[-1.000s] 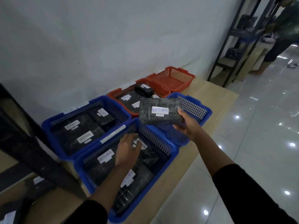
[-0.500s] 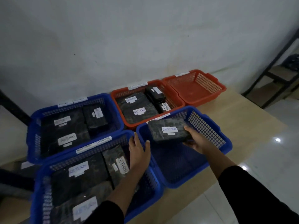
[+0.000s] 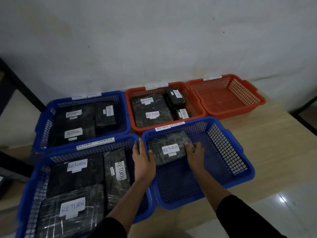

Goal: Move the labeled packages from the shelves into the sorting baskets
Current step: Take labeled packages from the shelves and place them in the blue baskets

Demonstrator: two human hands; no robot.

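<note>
Lowered since a moment ago, the RETURN package [image 3: 169, 147] now lies in the near-right blue basket [image 3: 240, 162], long axis left-right; right hand [image 3: 194, 151] grips its right end, left hand [image 3: 143, 159] rests open at its left.

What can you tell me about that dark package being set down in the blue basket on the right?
The package is a flat, dark rectangular parcel wrapped in glossy clear film that catches the light. A white handwritten label on top reads RETURN, with a smaller white tag below it. It lies in the far left part of the near right blue basket, otherwise empty. The right hand grips its right edge; the left hand touches its left edge over the basket's rim.
</note>
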